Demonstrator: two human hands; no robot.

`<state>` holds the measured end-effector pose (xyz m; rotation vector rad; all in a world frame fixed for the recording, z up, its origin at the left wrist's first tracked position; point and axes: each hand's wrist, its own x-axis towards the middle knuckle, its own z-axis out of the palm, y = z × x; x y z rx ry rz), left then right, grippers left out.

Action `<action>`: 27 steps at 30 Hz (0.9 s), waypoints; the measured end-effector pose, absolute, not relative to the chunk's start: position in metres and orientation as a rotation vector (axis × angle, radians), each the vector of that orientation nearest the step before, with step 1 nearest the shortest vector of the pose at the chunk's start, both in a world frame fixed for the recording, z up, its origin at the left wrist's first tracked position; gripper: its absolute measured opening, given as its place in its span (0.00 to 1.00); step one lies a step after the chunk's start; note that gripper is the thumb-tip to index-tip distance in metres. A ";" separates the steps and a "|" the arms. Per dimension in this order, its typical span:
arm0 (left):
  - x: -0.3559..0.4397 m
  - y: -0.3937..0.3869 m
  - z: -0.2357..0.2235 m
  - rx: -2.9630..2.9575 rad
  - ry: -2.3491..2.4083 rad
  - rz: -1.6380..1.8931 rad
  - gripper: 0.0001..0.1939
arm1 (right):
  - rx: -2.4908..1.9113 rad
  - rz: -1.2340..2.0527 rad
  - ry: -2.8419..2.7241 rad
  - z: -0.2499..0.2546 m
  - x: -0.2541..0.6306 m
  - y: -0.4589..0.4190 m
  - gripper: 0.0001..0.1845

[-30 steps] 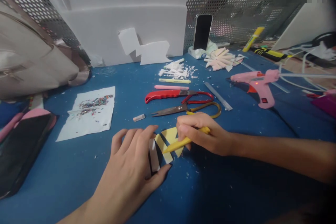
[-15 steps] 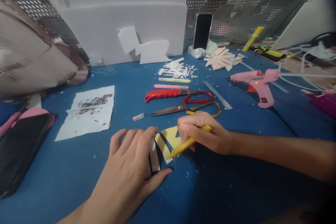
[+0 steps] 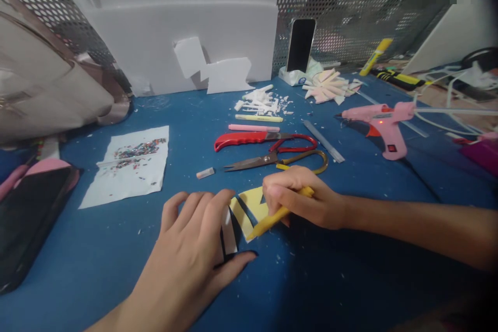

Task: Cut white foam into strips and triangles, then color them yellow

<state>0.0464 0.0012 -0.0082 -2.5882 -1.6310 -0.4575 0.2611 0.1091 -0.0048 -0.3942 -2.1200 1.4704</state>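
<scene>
My right hand [image 3: 301, 197] is closed around a yellow marker [image 3: 268, 223], slanting down to the left. Its tip rests at the near corner of a yellow stripe on a small flat cut piece [image 3: 252, 206] that carries yellow, white and dark bands. My left hand [image 3: 198, 233] holds the left part of this piece, fingers curled over it and thumb along the near side. White bands show beside the left fingers, while the palm hides the rest. Beyond the hands lie dark-bladed scissors [image 3: 249, 163] and a red-handled cutter [image 3: 241, 140].
A pink glue gun [image 3: 391, 129] with a lit red light lies at right. White scraps [image 3: 260, 101], a pale yellow pen [image 3: 259, 119] and a pink pen [image 3: 253, 128] sit centrally. Glittery bits lie on paper [image 3: 155, 181] at left, near a dark phone [image 3: 35, 223].
The marker tip has shifted slightly down along the near end of the yellow stripe, where less white shows. My left hand stays in place on the piece.
</scene>
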 end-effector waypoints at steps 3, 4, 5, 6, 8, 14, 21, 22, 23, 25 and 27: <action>0.047 0.002 -0.008 -2.596 -1.631 -0.450 0.34 | -0.424 1.462 -2.115 -0.005 0.261 0.109 0.22; 0.047 0.002 -0.008 -2.598 -1.636 -0.451 0.34 | -0.441 1.453 -2.116 -0.005 0.261 0.109 0.23; 0.047 0.002 -0.007 -2.599 -1.643 -0.451 0.34 | -0.449 1.452 -2.117 -0.006 0.261 0.109 0.23; 0.047 0.002 -0.007 -2.600 -1.648 -0.453 0.34 | -0.445 1.461 -2.118 -0.006 0.261 0.110 0.23; 0.047 0.003 -0.007 -2.598 -1.654 -0.453 0.33 | -0.427 1.501 -2.112 -0.005 0.261 0.110 0.22; 0.046 0.002 -0.007 -2.599 -1.638 -0.459 0.33 | -0.460 1.500 -2.106 -0.003 0.260 0.110 0.23; 0.047 0.002 -0.006 -2.605 -1.629 -0.460 0.33 | -0.470 1.536 -2.083 -0.003 0.260 0.111 0.24; 0.047 0.002 -0.006 -2.607 -1.630 -0.460 0.33 | -0.481 1.524 -2.087 -0.003 0.260 0.111 0.24; 0.046 0.002 -0.006 -2.605 -1.633 -0.461 0.33 | -0.483 1.521 -2.090 -0.003 0.260 0.111 0.24; 0.046 0.002 -0.006 -2.608 -1.639 -0.460 0.32 | -0.468 1.537 -2.099 -0.003 0.260 0.110 0.23; 0.046 0.002 -0.006 -2.609 -1.644 -0.459 0.32 | -0.466 1.552 -2.097 -0.003 0.260 0.110 0.23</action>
